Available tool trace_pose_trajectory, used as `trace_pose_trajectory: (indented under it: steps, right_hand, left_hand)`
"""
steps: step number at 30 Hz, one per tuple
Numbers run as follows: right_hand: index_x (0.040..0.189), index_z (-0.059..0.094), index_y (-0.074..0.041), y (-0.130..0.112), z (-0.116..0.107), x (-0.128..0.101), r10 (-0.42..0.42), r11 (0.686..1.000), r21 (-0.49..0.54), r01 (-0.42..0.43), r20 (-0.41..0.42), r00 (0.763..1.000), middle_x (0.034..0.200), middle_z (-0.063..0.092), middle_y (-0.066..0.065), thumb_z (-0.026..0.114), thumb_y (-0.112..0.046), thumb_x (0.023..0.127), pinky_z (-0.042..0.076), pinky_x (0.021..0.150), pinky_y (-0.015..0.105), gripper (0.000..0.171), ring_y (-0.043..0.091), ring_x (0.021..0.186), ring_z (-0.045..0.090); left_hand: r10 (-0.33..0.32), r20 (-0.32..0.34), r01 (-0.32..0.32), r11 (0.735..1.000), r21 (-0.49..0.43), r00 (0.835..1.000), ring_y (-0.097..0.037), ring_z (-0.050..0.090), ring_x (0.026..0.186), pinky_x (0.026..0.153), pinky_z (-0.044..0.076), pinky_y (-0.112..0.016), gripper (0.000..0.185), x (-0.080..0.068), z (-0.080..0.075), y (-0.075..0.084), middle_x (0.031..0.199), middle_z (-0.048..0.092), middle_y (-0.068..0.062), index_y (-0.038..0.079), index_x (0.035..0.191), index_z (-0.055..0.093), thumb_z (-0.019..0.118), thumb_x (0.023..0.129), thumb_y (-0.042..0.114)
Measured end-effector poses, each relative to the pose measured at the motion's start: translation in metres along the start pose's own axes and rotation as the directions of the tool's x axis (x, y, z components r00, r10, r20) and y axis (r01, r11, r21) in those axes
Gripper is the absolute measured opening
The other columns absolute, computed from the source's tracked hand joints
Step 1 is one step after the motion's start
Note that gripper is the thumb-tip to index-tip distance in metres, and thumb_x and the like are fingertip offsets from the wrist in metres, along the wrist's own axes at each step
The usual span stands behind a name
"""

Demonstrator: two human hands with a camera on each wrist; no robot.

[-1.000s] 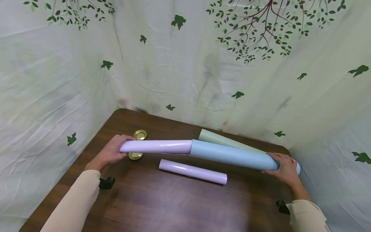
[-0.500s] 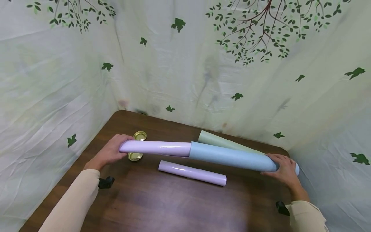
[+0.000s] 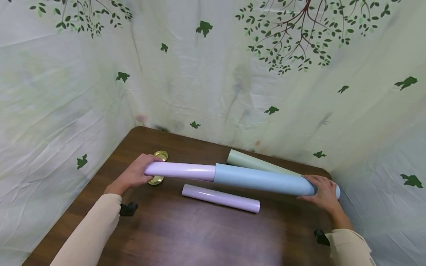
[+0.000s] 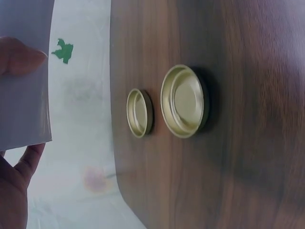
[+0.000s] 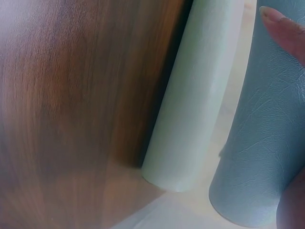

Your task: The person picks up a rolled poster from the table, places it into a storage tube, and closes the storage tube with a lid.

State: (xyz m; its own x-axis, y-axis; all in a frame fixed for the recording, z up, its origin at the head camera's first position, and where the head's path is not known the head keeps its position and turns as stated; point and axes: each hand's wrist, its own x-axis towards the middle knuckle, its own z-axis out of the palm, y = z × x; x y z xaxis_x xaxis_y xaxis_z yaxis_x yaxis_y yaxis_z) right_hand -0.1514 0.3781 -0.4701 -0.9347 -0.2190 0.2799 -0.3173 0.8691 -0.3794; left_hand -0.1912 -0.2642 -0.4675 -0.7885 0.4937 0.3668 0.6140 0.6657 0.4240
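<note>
A lilac roll [image 3: 181, 171] sticks out of the left end of a wider blue tube [image 3: 263, 180], and both are held level above the brown table [image 3: 186, 232]. My left hand [image 3: 138, 173] grips the lilac roll's left end [image 4: 26, 95]. My right hand [image 3: 321, 192] grips the blue tube's right end [image 5: 267, 143]. A second lilac roll [image 3: 220, 198] lies on the table below them. A pale green roll [image 3: 256, 163] lies behind the tube, near the wall [image 5: 195, 100].
Two gold round lids [image 3: 159, 168] sit on the table by my left hand, one small [image 4: 139, 113] and one larger [image 4: 185, 101]. A leaf-printed cloth [image 3: 213, 74] walls the table's back and sides. Black clips [image 3: 128, 209] sit at the table edges.
The lilac roll has slid farther right into the blue tube, so less of it shows. My left hand moved right with it. The right hand barely shifted.
</note>
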Motion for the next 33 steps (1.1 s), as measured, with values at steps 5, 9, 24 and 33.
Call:
trace_pose_trajectory:
  steps: [5, 9, 24, 33]
  right_hand:
    - [0.122, 0.060, -0.001, -0.002, 0.002, 0.002, -0.005, 1.000, 0.004, 0.005, -0.002, 1.000, 0.120, 0.055, 0.027, 0.093, -0.022, 0.056, 0.019, 0.089, 0.065, 0.076, 0.047, 0.111, 0.040]
    - [0.122, 0.060, -0.001, -0.005, 0.003, 0.002, 0.012, 1.000, 0.004, -0.012, 0.007, 1.000, 0.121, 0.054, 0.028, 0.093, -0.022, 0.057, 0.019, 0.090, 0.065, 0.076, 0.047, 0.112, 0.040]
    - [0.124, 0.059, -0.001, -0.009, 0.010, 0.003, 0.032, 0.999, 0.002, -0.032, 0.016, 0.999, 0.122, 0.054, 0.029, 0.092, -0.022, 0.058, 0.018, 0.091, 0.066, 0.077, 0.048, 0.112, 0.040]
    - [0.124, 0.060, -0.002, -0.015, 0.013, 0.005, 0.032, 0.999, 0.003, -0.032, 0.012, 0.999, 0.122, 0.055, 0.029, 0.093, -0.022, 0.057, 0.018, 0.092, 0.065, 0.077, 0.047, 0.112, 0.041]
  left_hand:
    - [0.006, 0.007, -0.006, 1.000, -0.013, 1.000, -0.029, 0.051, 0.089, 0.075, 0.041, -0.043, 0.048, 0.006, 0.006, 0.002, 0.101, 0.064, -0.011, 0.004, 0.110, 0.061, 0.073, 0.064, -0.003]
    - [-0.015, 0.035, 0.017, 0.999, -0.034, 0.999, -0.030, 0.051, 0.092, 0.076, 0.042, -0.043, 0.047, 0.012, 0.009, 0.006, 0.105, 0.064, -0.013, 0.004, 0.111, 0.062, 0.073, 0.066, 0.000]
    - [-0.009, 0.065, 0.014, 0.997, -0.081, 0.998, -0.032, 0.052, 0.102, 0.089, 0.040, -0.048, 0.052, 0.032, 0.018, 0.023, 0.105, 0.064, -0.012, 0.004, 0.112, 0.062, 0.074, 0.063, -0.010]
    - [0.018, 0.050, -0.014, 0.997, -0.076, 0.999, -0.030, 0.055, 0.097, 0.086, 0.040, -0.046, 0.054, 0.037, 0.031, 0.027, 0.106, 0.065, -0.012, 0.005, 0.112, 0.062, 0.076, 0.061, -0.008]
